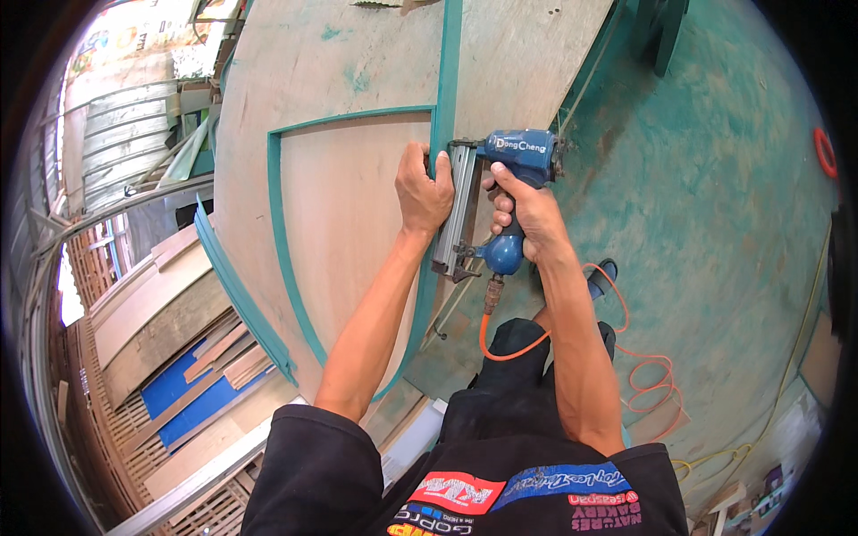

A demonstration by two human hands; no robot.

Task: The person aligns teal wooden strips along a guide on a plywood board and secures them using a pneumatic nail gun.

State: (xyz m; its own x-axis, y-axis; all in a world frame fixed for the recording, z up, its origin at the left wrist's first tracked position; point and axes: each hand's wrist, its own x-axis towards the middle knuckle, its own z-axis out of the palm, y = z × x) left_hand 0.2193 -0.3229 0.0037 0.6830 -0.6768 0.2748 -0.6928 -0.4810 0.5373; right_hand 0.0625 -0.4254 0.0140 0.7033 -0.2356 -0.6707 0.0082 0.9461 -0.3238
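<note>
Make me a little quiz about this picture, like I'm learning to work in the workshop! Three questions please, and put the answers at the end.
1. True or false: the hose joined to the blue nail gun is yellow.
2. What is wrapped around the nail gun's handle?
3. What colour are the strips on the wooden panel?
a) red
b) blue-green
c) white

Key:
1. False: it is an orange hose.
2. The person's right hand.
3. b) blue-green. The left hand is on one of them, beside the nail gun.
</note>
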